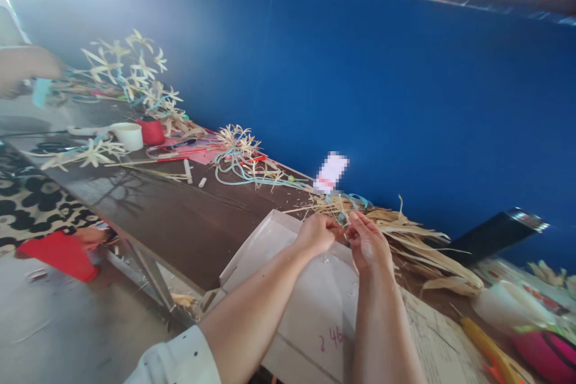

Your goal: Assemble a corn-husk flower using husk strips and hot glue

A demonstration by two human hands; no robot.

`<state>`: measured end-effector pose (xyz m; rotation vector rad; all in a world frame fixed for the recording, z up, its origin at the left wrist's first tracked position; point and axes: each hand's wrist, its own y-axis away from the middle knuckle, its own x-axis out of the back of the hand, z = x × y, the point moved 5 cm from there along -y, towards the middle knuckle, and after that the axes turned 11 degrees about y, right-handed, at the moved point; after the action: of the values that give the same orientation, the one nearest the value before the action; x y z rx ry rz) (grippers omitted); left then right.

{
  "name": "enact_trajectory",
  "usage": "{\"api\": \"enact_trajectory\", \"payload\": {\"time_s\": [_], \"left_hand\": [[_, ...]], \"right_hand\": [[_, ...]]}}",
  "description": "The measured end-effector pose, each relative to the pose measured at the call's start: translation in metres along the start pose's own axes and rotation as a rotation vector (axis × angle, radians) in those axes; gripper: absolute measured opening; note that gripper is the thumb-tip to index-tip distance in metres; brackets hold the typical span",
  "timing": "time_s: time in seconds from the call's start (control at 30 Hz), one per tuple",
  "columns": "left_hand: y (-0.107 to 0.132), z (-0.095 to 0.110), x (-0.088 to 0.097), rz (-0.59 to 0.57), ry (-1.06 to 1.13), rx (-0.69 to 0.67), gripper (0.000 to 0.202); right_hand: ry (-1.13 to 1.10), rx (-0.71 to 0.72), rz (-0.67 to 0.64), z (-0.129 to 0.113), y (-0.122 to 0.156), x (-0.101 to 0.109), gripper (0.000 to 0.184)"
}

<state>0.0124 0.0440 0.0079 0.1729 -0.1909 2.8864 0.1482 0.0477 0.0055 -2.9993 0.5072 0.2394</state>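
Note:
Over a shallow white cardboard box (292, 312), both hands are close together with fingertips pinched. My left hand (318, 234) is closed, and its fingers curl away from view. Just to its right, my right hand (368, 241) pinches with thumb and forefinger. Some thin pale strands show between the hands, but what each one grips is too small to make out. Right behind them lies a heap of dried tan husk leaves (414, 234), with a light blue ribbon (357, 199) at its back.
A blue wall panel (360, 90) runs behind the dark table (211, 216). Pale straw-like flowers on blue stems (139, 72), a white tape roll (128, 135) and red thread (152, 131) are left. A black cylinder (490, 237) and yellow cutter (488, 348) are right. Another person's hand (27, 69) is far left.

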Motion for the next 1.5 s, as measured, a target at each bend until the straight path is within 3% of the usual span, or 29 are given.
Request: {"api": "enact_trajectory", "payload": {"time_s": [0.1, 0.33, 0.53, 0.93, 1.5], "left_hand": [[0.000, 0.000, 0.000, 0.014, -0.001, 0.002, 0.025], [-0.004, -0.004, -0.001, 0.035, 0.006, 0.027, 0.028], [-0.004, -0.005, 0.001, 0.039, -0.032, 0.019, 0.032], [-0.001, 0.000, 0.000, 0.001, 0.051, 0.012, 0.031], [0.003, 0.007, 0.000, 0.000, -0.088, -0.054, 0.033]], "right_hand": [[0.005, -0.015, -0.010, -0.001, 0.002, 0.000, 0.040], [-0.068, -0.105, -0.193, -0.005, 0.009, -0.010, 0.048], [-0.081, -0.117, -0.283, -0.004, 0.011, -0.014, 0.042], [0.005, -0.113, -0.263, -0.006, 0.013, -0.015, 0.040], [0.019, -0.108, -0.194, -0.003, 0.010, -0.011, 0.041]]}}
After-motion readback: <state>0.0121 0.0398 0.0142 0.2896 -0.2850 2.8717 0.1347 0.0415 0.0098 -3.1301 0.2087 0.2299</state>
